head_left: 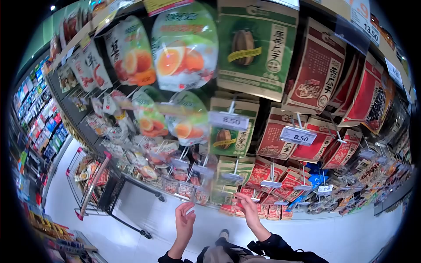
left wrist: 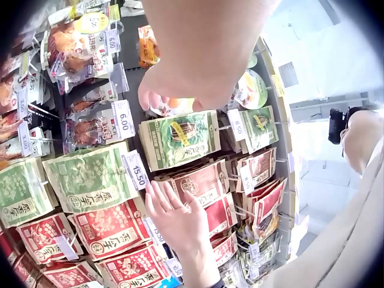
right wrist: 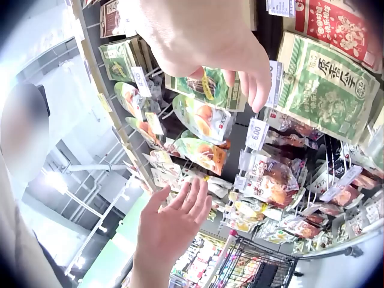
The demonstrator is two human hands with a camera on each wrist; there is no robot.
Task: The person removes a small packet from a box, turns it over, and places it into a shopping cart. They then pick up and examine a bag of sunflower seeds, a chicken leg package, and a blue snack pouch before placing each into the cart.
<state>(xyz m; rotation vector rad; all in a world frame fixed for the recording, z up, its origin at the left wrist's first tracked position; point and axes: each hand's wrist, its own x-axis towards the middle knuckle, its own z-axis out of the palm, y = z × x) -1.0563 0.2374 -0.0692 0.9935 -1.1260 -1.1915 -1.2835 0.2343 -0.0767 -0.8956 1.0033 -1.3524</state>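
Note:
Low in the head view my left hand (head_left: 185, 220) is raised before the hanging snack packets, its fingers loosely bent and nothing in them. To its right my right hand (head_left: 248, 211) reaches forward, also without anything in it, its fingertips overlapping the lower packets in this view. A green paper pack of melon seeds (head_left: 254, 48) hangs on the rack above them. Beside it are clear pouches picturing oranges (head_left: 184, 48) and a red-brown seed pack (head_left: 313, 65). In the left wrist view the right hand (left wrist: 178, 219) shows a flat palm with spread fingers.
A shopping cart (head_left: 90, 184) with packets in it stands at the left, on the pale floor (head_left: 175, 245). Metal hooks with price tags (head_left: 228, 120) jut out from the rack. Another shelf of goods (head_left: 39, 114) lies at the far left.

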